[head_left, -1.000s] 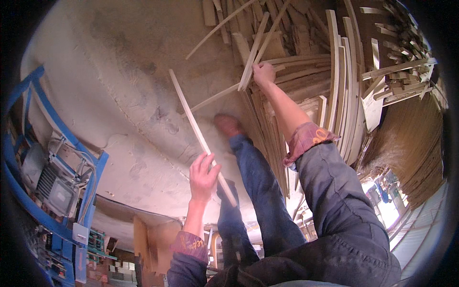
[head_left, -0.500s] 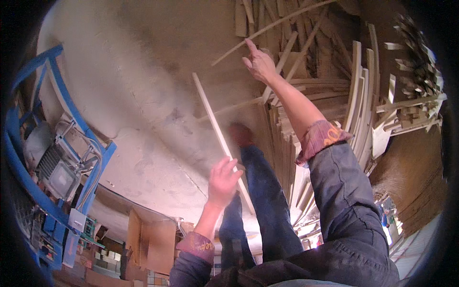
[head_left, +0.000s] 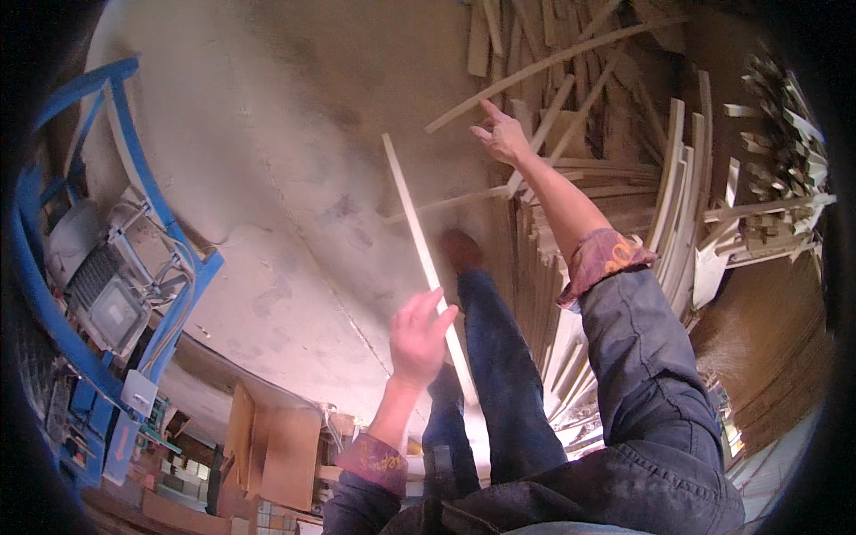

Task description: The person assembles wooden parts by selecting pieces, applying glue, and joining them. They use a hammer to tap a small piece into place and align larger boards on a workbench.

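Observation:
A long pale wooden strip [head_left: 412,221] runs slantwise over the floor and past my legs. My left hand [head_left: 417,343] is closed around its lower part, thumb on the right side. Farther off, my right hand [head_left: 502,135] reaches out over the woodpile with index finger and thumb spread apart. Its index fingertip meets the edge of another long wooden strip [head_left: 553,61], which slants up to the right. Whether that fingertip presses on the strip or only hovers beside it, I cannot tell.
Stacked and loose wooden strips [head_left: 670,169] fill the right side, with a heap of short offcuts [head_left: 785,152] beyond. A blue metal frame [head_left: 147,178] carrying a floodlight [head_left: 111,316] stands at the left. Brown panels [head_left: 283,446] are at lower left. My shoe [head_left: 461,251] is on the dusty floor.
The view has shifted slightly, so the woodpile appears lower and farther right. My left hand keeps its hold on the strip. My right hand stays beside the far strip, fingers still stretched.

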Available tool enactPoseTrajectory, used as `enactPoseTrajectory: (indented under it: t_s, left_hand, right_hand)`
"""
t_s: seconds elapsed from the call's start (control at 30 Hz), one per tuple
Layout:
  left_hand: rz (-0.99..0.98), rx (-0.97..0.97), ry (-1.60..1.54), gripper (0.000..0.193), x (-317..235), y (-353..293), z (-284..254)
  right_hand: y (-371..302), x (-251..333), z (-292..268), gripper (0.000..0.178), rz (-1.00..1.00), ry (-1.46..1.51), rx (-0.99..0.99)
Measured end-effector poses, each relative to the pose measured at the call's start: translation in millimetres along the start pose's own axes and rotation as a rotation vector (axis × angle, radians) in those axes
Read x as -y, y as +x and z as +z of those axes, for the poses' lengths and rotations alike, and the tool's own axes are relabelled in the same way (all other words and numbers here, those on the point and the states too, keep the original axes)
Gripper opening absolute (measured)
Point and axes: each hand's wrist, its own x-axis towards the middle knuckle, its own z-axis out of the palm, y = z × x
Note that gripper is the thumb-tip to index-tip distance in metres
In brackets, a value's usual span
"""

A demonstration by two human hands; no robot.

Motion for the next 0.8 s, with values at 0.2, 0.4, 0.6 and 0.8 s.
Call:
enactPoseTrajectory:
  t_s: [0.2,0.4,0.6,0.8]
  left_hand:
    - [-0.023,-0.082,-0.156,0.030,14,-14,7]
    - [-0.100,-0.132,-0.189,0.026,8,-30,-7]
    - [-0.169,0.017,-0.182,0.050,-13,-38,-21]
    - [-0.182,-0.069,-0.199,0.059,-47,-88,-66]
  right_hand:
    - [58,8,49,0.081,0.237,0.319,0.209]
    - [-46,59,48,0.045,0.137,0.241,-0.395]
    - [-206,153,2,0.049,0.117,0.791,-0.370]
    - [-399,224,-27,0.037,0.135,0.854,-0.229]
